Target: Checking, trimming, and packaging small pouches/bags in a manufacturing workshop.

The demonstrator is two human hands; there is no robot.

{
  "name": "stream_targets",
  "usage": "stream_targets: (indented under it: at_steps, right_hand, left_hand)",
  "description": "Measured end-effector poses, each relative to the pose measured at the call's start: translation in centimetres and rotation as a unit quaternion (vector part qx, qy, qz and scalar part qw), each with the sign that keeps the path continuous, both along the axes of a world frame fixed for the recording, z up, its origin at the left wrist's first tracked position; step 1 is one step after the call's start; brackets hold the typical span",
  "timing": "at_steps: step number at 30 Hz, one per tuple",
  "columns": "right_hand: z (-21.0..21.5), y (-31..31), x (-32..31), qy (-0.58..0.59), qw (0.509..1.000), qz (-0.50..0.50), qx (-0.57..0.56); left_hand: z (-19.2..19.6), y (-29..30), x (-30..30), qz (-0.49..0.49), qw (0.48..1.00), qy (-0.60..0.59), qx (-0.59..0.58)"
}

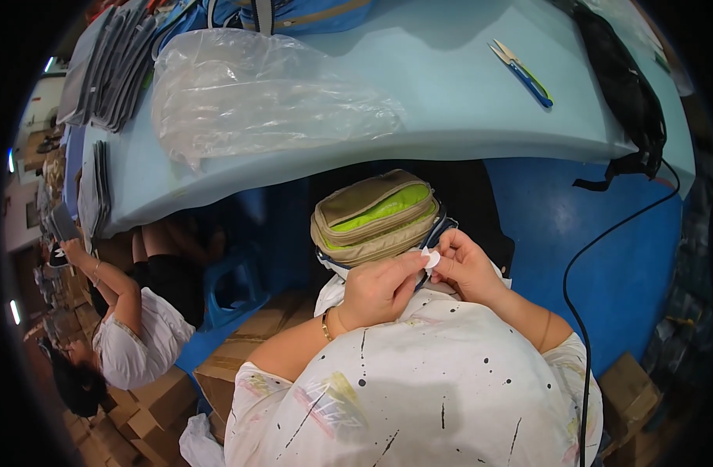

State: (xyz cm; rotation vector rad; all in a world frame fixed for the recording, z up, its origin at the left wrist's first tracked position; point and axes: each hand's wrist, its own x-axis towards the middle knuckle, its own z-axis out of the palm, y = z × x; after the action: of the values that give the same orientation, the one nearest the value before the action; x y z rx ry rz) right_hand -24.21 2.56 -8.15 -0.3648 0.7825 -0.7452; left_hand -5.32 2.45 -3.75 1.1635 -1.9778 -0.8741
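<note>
On my lap sits a small tan bag (376, 214) with a lime-green lining showing through its unzipped front pocket. Close against its near right side, my left hand (382, 289) and my right hand (467, 267) meet. Both pinch a small white piece (430, 258), perhaps a tag or sticker; its exact kind is too small to make out. The fingertips of both hands are pressed together on it. Part of the bag's dark blue side strap lies behind my right fingers.
A pale blue table (450, 86) curves ahead, bearing a clear plastic bag (255, 97), thread snips (522, 74), a black strap piece (625, 86) and stacked grey pieces (119, 66). A black cable (572, 288) hangs at right. Another person (142, 335) sits left near cardboard boxes (158, 405).
</note>
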Motion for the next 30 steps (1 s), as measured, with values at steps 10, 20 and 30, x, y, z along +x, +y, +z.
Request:
stream_targets:
  at_steps: [10, 20, 30]
  right_hand:
    - [1.7, -0.1, -0.2, 0.033, 0.998, 0.045, -0.019]
    - [1.8, -1.5, -1.6, 0.127, 0.943, 0.102, -0.292]
    - [1.1, -0.9, -0.6, 0.181, 0.956, 0.033, -0.228]
  left_hand:
    - [-0.7, 0.1, 0.5, -0.005, 0.997, -0.032, -0.065]
    - [-0.6, 0.3, 0.5, -0.041, 0.999, -0.022, -0.015]
    - [-0.2, 0.1, 0.0, 0.023, 1.0, -0.014, 0.009]
